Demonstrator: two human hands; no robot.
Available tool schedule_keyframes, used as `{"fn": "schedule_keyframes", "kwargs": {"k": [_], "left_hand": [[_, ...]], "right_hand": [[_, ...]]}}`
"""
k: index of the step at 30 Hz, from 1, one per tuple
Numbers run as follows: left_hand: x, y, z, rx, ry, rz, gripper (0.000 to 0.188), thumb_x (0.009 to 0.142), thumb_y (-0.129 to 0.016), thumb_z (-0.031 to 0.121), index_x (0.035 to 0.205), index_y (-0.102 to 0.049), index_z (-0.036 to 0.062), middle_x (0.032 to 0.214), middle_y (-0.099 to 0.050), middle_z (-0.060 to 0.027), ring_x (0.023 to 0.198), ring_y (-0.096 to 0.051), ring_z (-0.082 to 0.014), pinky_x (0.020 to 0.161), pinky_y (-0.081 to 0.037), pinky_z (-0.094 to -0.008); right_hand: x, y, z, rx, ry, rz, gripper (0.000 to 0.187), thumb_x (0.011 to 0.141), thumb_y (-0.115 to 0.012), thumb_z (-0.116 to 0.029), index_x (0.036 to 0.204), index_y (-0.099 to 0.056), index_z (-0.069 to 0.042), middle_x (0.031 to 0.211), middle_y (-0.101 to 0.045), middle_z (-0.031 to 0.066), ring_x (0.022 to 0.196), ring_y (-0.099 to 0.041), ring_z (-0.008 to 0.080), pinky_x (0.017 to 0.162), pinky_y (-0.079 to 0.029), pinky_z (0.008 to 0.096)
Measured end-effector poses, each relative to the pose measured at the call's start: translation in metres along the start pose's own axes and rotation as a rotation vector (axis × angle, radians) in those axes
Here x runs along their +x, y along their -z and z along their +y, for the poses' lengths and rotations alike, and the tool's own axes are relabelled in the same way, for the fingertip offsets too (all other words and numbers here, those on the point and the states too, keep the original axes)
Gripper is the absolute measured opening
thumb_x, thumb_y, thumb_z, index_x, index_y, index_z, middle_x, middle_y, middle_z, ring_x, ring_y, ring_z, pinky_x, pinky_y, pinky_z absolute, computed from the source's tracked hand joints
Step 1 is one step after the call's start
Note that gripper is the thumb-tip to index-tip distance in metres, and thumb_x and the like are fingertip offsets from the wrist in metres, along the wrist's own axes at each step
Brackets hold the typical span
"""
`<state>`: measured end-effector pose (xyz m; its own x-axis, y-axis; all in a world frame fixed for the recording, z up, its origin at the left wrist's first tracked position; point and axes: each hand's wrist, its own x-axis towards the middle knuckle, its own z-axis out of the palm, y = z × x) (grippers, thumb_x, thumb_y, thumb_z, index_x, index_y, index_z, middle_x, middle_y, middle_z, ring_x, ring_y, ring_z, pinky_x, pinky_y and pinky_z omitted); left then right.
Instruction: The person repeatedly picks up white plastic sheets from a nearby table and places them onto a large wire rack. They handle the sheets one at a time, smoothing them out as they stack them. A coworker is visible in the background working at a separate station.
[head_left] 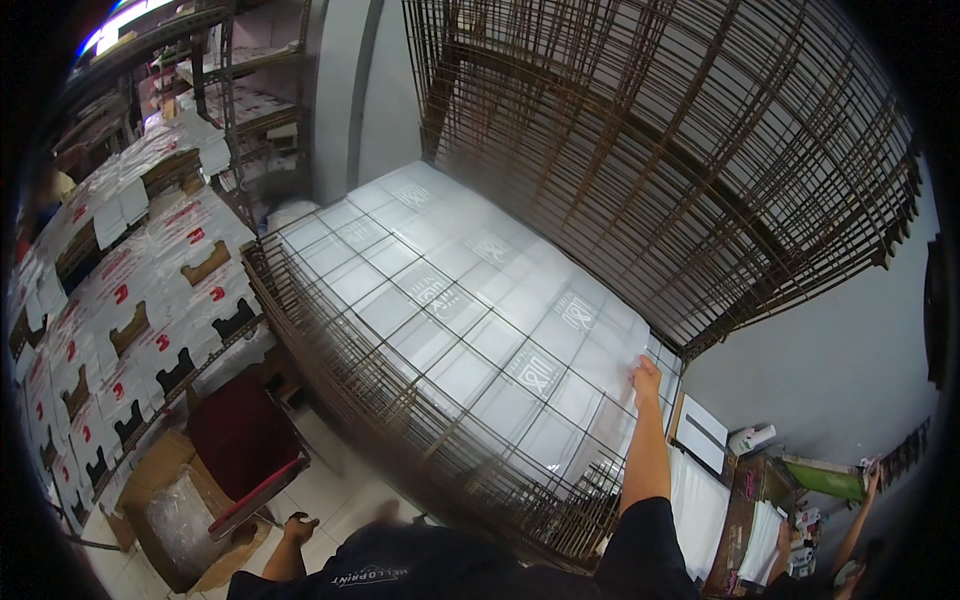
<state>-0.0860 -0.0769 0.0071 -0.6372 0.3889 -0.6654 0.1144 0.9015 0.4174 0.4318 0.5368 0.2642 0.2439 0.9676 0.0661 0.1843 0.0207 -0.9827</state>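
Showing a person's two bare hands at a big rack of brown metal wire point(640, 115), upper tiers tilted up from 12 to 2 o'clock, lower tiers lying flat across the middle. Rows of white plastic packs with red printing point(165, 295) cover 9 o'clock. A translucent plastic sheet with white printed marks point(500, 300) lies at centre, among the flat tiers, wire grid lines crossing it. Dark red chair point(240, 430) at 8 o'clock; just beside it, an open brown cardboard box point(138, 530) holding crumpled clear plastic point(190, 520). Out at 4 o'clock, a co-worker's hand point(872, 480) is at a flat green frame point(825, 478). Right hand point(646, 378) at 4 o'clock, arm stretched, at the sheet's end: fingers drawn in narrow; can't tell whether they pinch sheet or wire. Left hand point(299, 526) at 7 o'clock, low near the chair, well apart from the sheet; small, grip can't be told.
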Motion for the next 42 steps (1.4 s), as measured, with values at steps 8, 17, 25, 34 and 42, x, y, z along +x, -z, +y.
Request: {"fn": "schedule_keyframes", "kwargs": {"k": [8,17,25,34,42], "left_hand": [[-0.001,0.005,0.044,-0.054,-0.118,-0.046,0.060,0.070,-0.070,0.041,0.115,-0.055,0.0040,0.105,-0.062,-0.0204,0.100,-0.060,-0.0288,0.086,-0.047,-0.0345],[0.018,-0.009,0.023,-0.005,-0.047,-0.070,0.061,0.067,-0.071,0.044,0.113,-0.057,0.0055,0.107,-0.061,-0.0205,0.103,-0.057,-0.0316,0.087,-0.046,-0.0356],[0.042,-0.036,0.025,0.110,-0.137,-0.185,0.065,0.065,-0.072,0.047,0.112,-0.058,0.0048,0.108,-0.060,-0.0207,0.104,-0.057,-0.0306,0.089,-0.045,-0.0372],[0.073,-0.061,0.104,0.418,-0.495,-0.259,0.061,0.075,-0.066,0.046,0.120,-0.053,0.0079,0.107,-0.059,-0.0165,0.102,-0.055,-0.0264,0.084,-0.045,-0.0345],[0.107,-0.064,0.114,0.611,-0.248,-0.405,0.051,0.074,-0.068,0.045,0.108,-0.060,0.0070,0.088,-0.064,-0.0125,0.084,-0.062,-0.0217,0.073,-0.050,-0.0332]], "right_hand": [[0.003,0.001,0.002,-0.023,-0.015,-0.015,0.047,0.072,-0.048,0.006,0.119,-0.052,0.004,0.086,-0.057,0.0067,0.060,-0.050,0.0121,0.050,-0.038,0.0244],[0.012,0.018,0.025,-0.382,0.327,0.166,0.043,0.073,-0.055,-0.003,0.116,-0.055,0.001,0.090,-0.062,0.0101,0.071,-0.057,0.0155,0.060,-0.044,0.0257],[-0.066,0.081,-0.057,-0.165,0.242,0.048,0.040,0.078,-0.060,-0.011,0.117,-0.053,-0.004,0.089,-0.063,0.0063,0.072,-0.059,0.0131,0.056,-0.044,0.0264],[-0.166,0.257,0.006,0.150,0.175,0.680,0.028,0.086,-0.053,-0.012,0.113,-0.055,-0.008,0.087,-0.061,0.0062,0.073,-0.058,0.0138,0.059,-0.043,0.0235],[-0.395,0.294,0.177,-0.589,0.010,1.250,0.024,0.084,-0.050,-0.013,0.103,-0.053,0.001,0.089,-0.059,0.0160,0.075,-0.057,0.0279,0.070,-0.046,0.0355]]}}
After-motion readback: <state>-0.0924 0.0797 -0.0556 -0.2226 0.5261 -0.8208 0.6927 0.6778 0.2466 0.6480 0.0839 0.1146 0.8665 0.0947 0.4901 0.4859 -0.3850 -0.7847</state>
